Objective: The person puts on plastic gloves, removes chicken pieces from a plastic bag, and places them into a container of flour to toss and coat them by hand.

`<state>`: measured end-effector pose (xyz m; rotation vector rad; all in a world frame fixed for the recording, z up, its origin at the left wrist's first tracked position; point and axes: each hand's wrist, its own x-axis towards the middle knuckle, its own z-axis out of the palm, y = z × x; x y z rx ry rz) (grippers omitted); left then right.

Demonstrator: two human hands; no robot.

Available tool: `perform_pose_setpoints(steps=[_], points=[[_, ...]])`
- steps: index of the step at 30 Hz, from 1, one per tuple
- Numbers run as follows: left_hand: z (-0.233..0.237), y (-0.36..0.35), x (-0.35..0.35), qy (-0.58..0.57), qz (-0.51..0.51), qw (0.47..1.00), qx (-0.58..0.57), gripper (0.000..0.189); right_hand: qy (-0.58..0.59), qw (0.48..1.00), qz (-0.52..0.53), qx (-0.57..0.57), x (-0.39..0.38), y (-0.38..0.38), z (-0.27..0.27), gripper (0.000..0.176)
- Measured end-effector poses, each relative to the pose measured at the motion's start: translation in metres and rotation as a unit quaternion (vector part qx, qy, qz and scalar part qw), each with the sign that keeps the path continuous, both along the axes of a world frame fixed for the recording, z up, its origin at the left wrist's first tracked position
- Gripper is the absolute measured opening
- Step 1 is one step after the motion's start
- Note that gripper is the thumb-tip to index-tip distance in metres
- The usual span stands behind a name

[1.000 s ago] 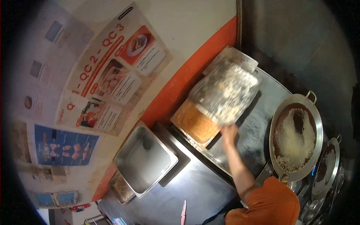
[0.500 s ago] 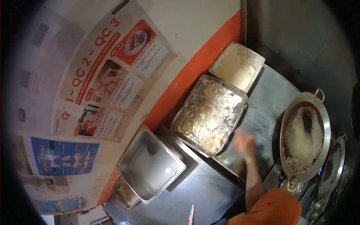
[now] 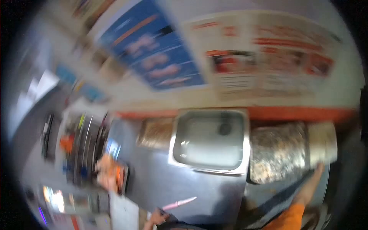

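My right hand (image 3: pixel 316 170), below it an orange sleeve, reaches to the front edge of a shallow tray of pale powder (image 3: pixel 322 143). Motion blur smears its fingers. Beside that tray stands a larger metal tray (image 3: pixel 279 153) crusted with pale, flaky residue. My left hand (image 3: pixel 157 217) is low at the bottom edge, close to the handle of a pink knife (image 3: pixel 179 203) lying on the steel counter. Something dark shows at this hand, but blur hides whether it is gripped.
A deep steel pan (image 3: pixel 209 143) stands against the wall, with a smaller brown-stained tray (image 3: pixel 155 132) on its left. Blurred pinkish-orange shapes (image 3: pixel 107 174) lie at the counter's left end, near a rack (image 3: pixel 82 149). Posters (image 3: pixel 153 50) hang above.
The view has swung left and levelled, so the frying pans have left the picture. My right hand has gone from beside the crusted tray to the pale powder tray. My left hand has appeared.
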<state>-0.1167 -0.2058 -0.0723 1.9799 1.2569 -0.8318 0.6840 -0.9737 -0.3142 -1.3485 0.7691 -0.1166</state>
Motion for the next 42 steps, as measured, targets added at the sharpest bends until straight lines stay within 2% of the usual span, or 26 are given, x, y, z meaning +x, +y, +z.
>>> perform_pose_setpoints(steps=[2, 3, 4, 5, 7, 8, 12, 14, 16, 18, 19, 20, 21, 22, 23, 24, 25, 26, 27, 28, 30, 34, 36, 39, 41, 42], points=[[0.055, -0.027, 0.044, 0.032, 0.053, 0.998, 0.030, 0.097, 0.050, 0.996, 0.033, -0.070, 0.008, -0.016, 0.041, 0.021], [0.067, -0.031, 0.055, 0.068, 0.032, 0.996, 0.040, 0.095, 0.066, 0.990, 0.042, -0.113, 0.016, -0.017, 0.061, 0.024], [0.077, -0.030, 0.062, 0.037, 0.054, 0.998, 0.012, 0.089, 0.081, 0.983, 0.057, -0.157, 0.019, -0.021, 0.081, 0.027], [0.067, -0.031, 0.050, 0.021, 0.034, 0.998, 0.038, 0.083, 0.090, 0.970, 0.017, -0.223, 0.019, -0.004, 0.112, 0.029], [0.094, -0.028, 0.071, 0.010, 0.057, 0.998, 0.023, 0.078, 0.135, 0.945, -0.008, -0.297, 0.063, -0.051, 0.095, 0.035], [0.096, -0.025, 0.075, 0.011, 0.069, 0.997, 0.019, 0.078, 0.155, 0.913, -0.004, -0.377, 0.054, -0.059, 0.123, 0.036], [0.106, -0.024, 0.081, 0.008, 0.076, 0.997, 0.008, 0.070, 0.178, 0.808, -0.036, -0.561, 0.031, 0.003, 0.225, 0.040], [0.103, -0.023, 0.067, 0.002, 0.075, 0.997, -0.007, 0.069, 0.173, 0.773, -0.057, -0.608, 0.002, 0.046, 0.276, 0.042], [0.100, -0.021, 0.055, -0.056, 0.120, 0.991, -0.035, 0.075, 0.163, 0.756, -0.080, -0.629, -0.039, 0.081, 0.323, 0.044], [0.122, -0.010, 0.058, -0.074, 0.119, 0.990, -0.009, 0.082, 0.141, 0.774, -0.089, -0.611, -0.087, 0.127, 0.357, 0.045], [0.129, -0.008, 0.054, -0.083, 0.136, 0.987, 0.015, 0.090, 0.081, 0.863, -0.065, -0.494, -0.117, 0.146, 0.370, 0.057], [0.112, 0.001, 0.031, -0.101, 0.128, 0.985, 0.063, 0.102, 0.076, 0.795, -0.059, -0.600, -0.139, 0.153, 0.374, 0.057], [0.127, 0.003, 0.024, -0.097, 0.114, 0.988, 0.047, 0.102, 0.025, 0.857, -0.103, -0.504, -0.175, 0.208, 0.398, 0.052], [0.140, 0.017, 0.026, -0.123, 0.121, 0.983, 0.058, 0.101, -0.011, 0.896, -0.106, -0.430, -0.192, 0.218, 0.390, 0.045], [0.151, 0.033, 0.028, -0.148, 0.127, 0.978, 0.069, 0.101, -0.004, 0.927, -0.068, -0.368, -0.218, 0.236, 0.396, 0.051], [0.151, 0.050, 0.019, -0.149, 0.112, 0.981, 0.058, 0.101, -0.072, 0.934, -0.099, -0.336, -0.243, 0.264, 0.394, 0.042], [0.150, 0.069, 0.006, -0.177, 0.088, 0.976, 0.087, 0.099, -0.043, 0.952, -0.065, -0.296, -0.266, 0.275, 0.393, 0.038], [0.152, 0.090, -0.005, -0.204, 0.064, 0.970, 0.118, 0.098, -0.135, 0.971, -0.078, -0.181, -0.291, 0.294, 0.386, 0.032], [0.166, 0.110, -0.006, -0.212, 0.052, 0.967, 0.130, 0.096, -0.111, 0.978, -0.037, -0.174, -0.332, 0.334, 0.421, 0.016], [0.179, 0.134, -0.004, -0.221, 0.042, 0.964, 0.142, 0.093, -0.186, 0.977, -0.016, -0.104, -0.356, 0.341, 0.408, 0.013], [0.179, 0.198, -0.014, -0.250, -0.044, 0.935, 0.248, 0.086, -0.142, 0.985, 0.020, -0.093, -0.411, 0.366, 0.419, 0.015], [0.200, 0.332, 0.009, -0.450, -0.030, 0.845, 0.288, 0.066, -0.147, 0.983, 0.057, -0.096, -0.511, 0.424, 0.429, 0.024], [0.201, 0.401, 0.014, -0.417, 0.062, 0.854, 0.304, 0.061, -0.137, 0.984, 0.073, -0.092, -0.557, 0.461, 0.429, 0.025], [0.165, 0.527, 0.012, -0.392, 0.049, 0.864, 0.313, 0.063, -0.118, 0.986, 0.051, -0.104, -0.592, 0.492, 0.402, 0.024], [0.121, 0.600, 0.022, -0.201, -0.002, 0.905, 0.374, 0.073, -0.054, 0.973, 0.110, -0.194, -0.612, 0.497, 0.374, 0.022], [0.126, 0.590, 0.032, -0.143, 0.001, 0.920, 0.366, 0.077, -0.073, 0.983, 0.063, -0.156, -0.616, 0.538, 0.390, 0.020]])
